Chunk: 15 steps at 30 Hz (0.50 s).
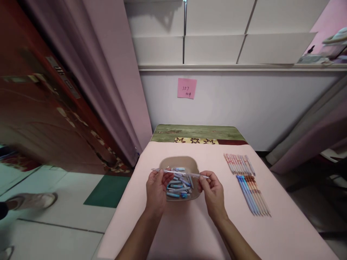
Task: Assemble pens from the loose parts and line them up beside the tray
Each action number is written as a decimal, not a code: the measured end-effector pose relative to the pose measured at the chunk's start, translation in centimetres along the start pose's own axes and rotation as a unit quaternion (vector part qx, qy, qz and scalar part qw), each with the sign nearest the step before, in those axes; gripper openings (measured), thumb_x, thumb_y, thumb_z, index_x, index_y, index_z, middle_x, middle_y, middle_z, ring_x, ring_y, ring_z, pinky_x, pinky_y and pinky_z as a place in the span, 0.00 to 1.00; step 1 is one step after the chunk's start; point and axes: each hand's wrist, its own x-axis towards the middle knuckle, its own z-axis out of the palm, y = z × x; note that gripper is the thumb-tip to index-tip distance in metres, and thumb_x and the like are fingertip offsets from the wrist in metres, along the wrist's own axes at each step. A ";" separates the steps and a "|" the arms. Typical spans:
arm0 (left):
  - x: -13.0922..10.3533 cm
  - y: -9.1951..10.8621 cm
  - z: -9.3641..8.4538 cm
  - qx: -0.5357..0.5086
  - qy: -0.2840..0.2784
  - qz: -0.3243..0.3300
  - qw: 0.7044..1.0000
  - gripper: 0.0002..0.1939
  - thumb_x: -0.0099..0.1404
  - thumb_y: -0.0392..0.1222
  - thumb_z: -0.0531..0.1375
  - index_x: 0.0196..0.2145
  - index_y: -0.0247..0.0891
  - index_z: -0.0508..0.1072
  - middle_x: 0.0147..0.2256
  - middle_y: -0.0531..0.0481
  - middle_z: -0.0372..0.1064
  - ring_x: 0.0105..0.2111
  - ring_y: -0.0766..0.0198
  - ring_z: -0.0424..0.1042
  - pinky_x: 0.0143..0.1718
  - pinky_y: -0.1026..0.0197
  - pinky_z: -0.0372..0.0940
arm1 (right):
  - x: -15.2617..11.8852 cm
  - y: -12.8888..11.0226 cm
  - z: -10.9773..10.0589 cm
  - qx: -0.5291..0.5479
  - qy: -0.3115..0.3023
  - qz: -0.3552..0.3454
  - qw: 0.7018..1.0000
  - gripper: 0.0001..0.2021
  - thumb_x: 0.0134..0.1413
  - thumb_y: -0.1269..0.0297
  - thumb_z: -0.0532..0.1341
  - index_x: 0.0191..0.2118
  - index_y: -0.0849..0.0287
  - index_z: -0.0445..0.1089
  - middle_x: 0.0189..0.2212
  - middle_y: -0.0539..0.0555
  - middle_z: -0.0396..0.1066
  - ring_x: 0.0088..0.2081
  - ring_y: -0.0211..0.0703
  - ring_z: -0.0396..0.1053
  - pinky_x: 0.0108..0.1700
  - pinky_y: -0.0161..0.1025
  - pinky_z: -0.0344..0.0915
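Note:
Above a beige bin (163, 163) I hold slim pen parts in both hands. My left hand (157, 187) is closed on a clear barrel with a white rod coming out toward the middle. My right hand (213, 191) pinches a thin translucent pen piece (193, 175), whose left end meets or overlaps the rod; whether they are joined I cannot tell. Inside the bin lie several blue and light-coloured pen parts (177, 187). Right of my right hand are two rows of pens: pinkish ones (238, 164) at the back, blue and brown ones (253, 196) in front.
A pink cloth (184, 234) covers the table, with a green patterned strip (195, 131) at its far edge. A pink note (187, 88) is on the wall behind. At the left, a person's foot (40, 200) shows on the floor near a reddish door (54, 108).

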 end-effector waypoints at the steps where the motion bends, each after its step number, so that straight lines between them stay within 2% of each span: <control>1: 0.0 0.0 0.0 0.002 -0.002 0.001 1.000 0.11 0.56 0.39 0.65 0.33 0.36 0.65 0.31 0.46 0.76 0.30 0.62 0.76 0.37 0.59 0.71 | 0.0 0.0 0.0 -0.001 0.000 0.000 1.000 0.14 0.52 0.53 0.62 0.37 0.57 0.64 0.18 0.45 0.62 0.22 0.36 0.59 0.25 0.33 0.58; 15: -0.6 -0.5 0.7 0.017 -0.022 0.005 1.000 0.14 0.56 0.41 0.65 0.34 0.37 0.63 0.32 0.47 0.76 0.29 0.64 0.76 0.36 0.59 0.71 | -0.2 0.4 -0.2 0.000 -0.010 -0.001 1.000 0.13 0.53 0.53 0.62 0.37 0.57 0.64 0.18 0.44 0.62 0.22 0.36 0.60 0.25 0.32 0.58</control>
